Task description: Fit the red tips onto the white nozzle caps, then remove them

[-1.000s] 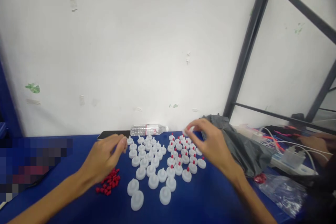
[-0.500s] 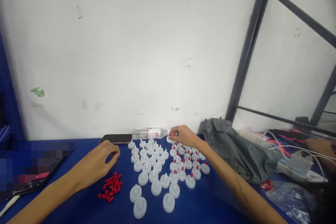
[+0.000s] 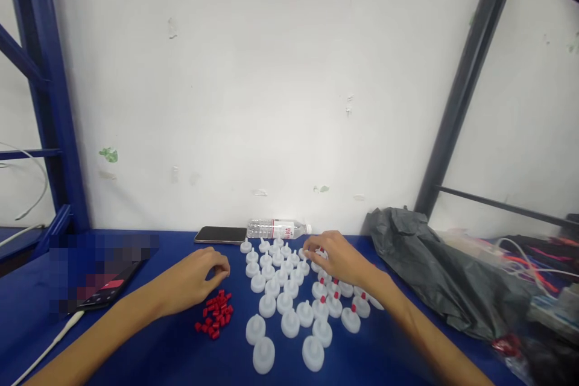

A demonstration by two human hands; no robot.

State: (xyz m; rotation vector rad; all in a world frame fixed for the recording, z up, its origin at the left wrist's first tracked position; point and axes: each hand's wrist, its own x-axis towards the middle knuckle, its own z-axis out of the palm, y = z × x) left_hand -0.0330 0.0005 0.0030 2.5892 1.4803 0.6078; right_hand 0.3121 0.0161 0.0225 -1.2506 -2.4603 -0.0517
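My left hand (image 3: 199,280) hovers above a small pile of red tips (image 3: 218,313), its fingers curled and the thumb close to them. Whatever it may hold is hidden. My right hand (image 3: 337,256) reaches over the back of the group, fingertips closed at a white nozzle cap (image 3: 303,253). Many more white nozzle caps (image 3: 290,322) stand nozzle-up in the middle of the blue table. To the right, partly behind my right hand and forearm, are several caps with red tips (image 3: 351,318) on their nozzles.
Behind the caps lies a clear plastic bottle (image 3: 280,229) beside a dark phone (image 3: 221,234), near the wall. A grey plastic bag (image 3: 416,271) lies at the right. At the left are a dark flat item (image 3: 106,294) and a white cable (image 3: 49,347).
The camera view has turned left, shifting everything rightward. My right hand has come from the red-tipped cap at the back to a white cap nearer me. My left hand stays over the red pile.
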